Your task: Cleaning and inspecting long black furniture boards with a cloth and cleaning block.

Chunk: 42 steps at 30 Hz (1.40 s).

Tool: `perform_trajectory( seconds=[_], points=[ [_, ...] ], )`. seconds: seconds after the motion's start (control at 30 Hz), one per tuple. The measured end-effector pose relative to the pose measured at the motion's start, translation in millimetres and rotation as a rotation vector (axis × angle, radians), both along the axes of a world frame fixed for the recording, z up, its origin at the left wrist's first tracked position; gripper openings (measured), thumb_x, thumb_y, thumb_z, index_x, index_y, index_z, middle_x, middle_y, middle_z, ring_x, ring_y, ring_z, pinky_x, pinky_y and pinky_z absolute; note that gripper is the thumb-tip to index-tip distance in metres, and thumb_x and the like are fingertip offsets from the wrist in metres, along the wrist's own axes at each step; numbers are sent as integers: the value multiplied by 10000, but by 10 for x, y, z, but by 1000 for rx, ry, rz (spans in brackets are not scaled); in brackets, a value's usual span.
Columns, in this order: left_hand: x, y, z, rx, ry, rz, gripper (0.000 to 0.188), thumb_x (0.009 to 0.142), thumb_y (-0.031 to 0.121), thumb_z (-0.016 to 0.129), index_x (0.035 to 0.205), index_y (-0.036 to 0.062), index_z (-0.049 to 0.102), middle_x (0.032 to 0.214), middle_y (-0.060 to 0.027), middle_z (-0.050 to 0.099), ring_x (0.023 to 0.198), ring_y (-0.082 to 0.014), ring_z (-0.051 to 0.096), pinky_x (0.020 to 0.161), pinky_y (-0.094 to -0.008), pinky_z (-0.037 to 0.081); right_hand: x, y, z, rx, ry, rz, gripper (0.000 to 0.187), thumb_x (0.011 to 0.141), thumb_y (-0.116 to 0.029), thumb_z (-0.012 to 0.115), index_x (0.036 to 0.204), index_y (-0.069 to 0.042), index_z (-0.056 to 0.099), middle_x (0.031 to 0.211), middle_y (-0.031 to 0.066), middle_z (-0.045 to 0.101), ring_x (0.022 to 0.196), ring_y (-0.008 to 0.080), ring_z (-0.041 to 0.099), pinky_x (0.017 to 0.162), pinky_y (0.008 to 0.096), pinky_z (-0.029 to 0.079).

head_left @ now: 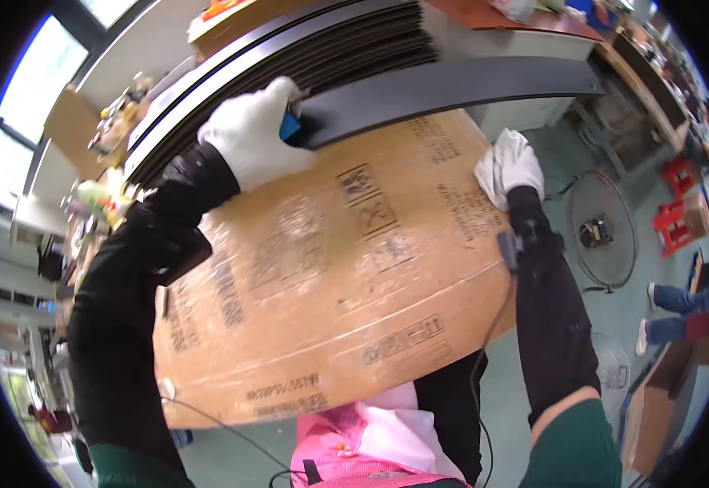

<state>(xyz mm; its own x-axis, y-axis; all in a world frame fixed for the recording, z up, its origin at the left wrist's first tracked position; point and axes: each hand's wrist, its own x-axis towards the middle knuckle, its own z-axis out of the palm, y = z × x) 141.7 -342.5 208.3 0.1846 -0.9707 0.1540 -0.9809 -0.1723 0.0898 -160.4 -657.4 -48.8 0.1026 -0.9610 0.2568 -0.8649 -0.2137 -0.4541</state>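
My left hand point(253, 134), in a white glove, is closed round the near-left end of a long dark grey strip point(444, 88). A small blue piece point(289, 125) shows beside its fingers; what it belongs to is hidden. The strip slants up to the right above a large brown cardboard box point(322, 244) with dark printing and shiny tape. By the box's right edge is my right hand point(525, 167), also white-gloved, apart from the strip. Its fingers are bunched on what looks like a crumpled white cloth point(493, 177).
Behind the strip lies a stack of similar dark strips point(354, 49). A reddish-brown tabletop point(533, 20) stands at the back right. On the floor to the right are a round wire-framed fan point(602, 232), red stools point(673, 228) and another person's legs point(680, 313). A cable hangs near my right arm.
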Motion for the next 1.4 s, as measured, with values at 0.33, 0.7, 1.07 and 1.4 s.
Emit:
perform_trajectory(
  seconds=[0.33,0.7,1.07,1.4],
  points=[
    [883,757,-1367,309,80,342,647,665,436,795,1108,43,536,905,-191,698,887,-376,693,794,-445,545,-294,2458,183,-132,38,671,579,842,-362,724,1273,-22,539,1413,205,498,1334,392,441,1130,488,349],
    [1176,856,-1645,131,-30,554,498,755,374,791,1092,68,589,1000,-183,719,949,-369,692,813,-469,546,911,3192,571,-122,144,965,382,889,-350,570,1217,-157,528,1181,122,552,1098,342,535,921,513,451],
    [74,2285,-749,-193,1063,473,369,869,348,745,963,65,529,851,-145,712,461,-91,537,415,-224,421,474,1916,366,-205,223,437,341,916,-375,556,1215,-238,649,1413,114,508,1246,322,509,1037,497,407],
    [-1480,4178,-1319,-85,1733,842,277,951,320,684,1021,65,599,941,-124,716,596,-112,589,525,-251,474,-220,2884,75,-222,492,441,682,948,-544,535,1423,-60,468,1501,167,426,1416,380,344,1156,513,291]
  ],
)
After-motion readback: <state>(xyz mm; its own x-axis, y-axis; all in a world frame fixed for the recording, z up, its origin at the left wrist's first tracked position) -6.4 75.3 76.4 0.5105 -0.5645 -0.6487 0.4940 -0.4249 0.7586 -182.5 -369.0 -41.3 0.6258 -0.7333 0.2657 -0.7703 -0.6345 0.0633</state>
